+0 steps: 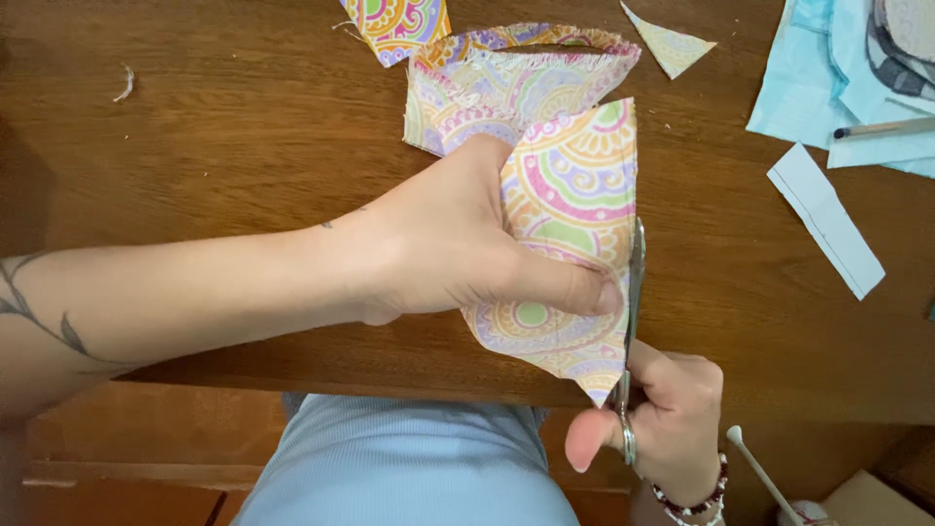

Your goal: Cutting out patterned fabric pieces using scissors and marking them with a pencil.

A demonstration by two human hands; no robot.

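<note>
Your left hand [458,244] is closed on a folded piece of patterned fabric [570,224], with the thumb pressed flat on its front side and the other fingers hidden behind it. The fabric has pastel swirls in pink, green, orange and purple, and you hold it over the near edge of the wooden counter [224,127], with its lower tip pointing toward your body. Your right hand [667,419] is curled around the handles of metal scissors [631,331], and the blades stand along the right edge of the fabric. More of the same fabric [506,83] lies on the counter just behind. Two small scraps [672,44] lie near the far edge. At the right you have a white paper strip [826,219] and light blue cloth [828,78].
</note>
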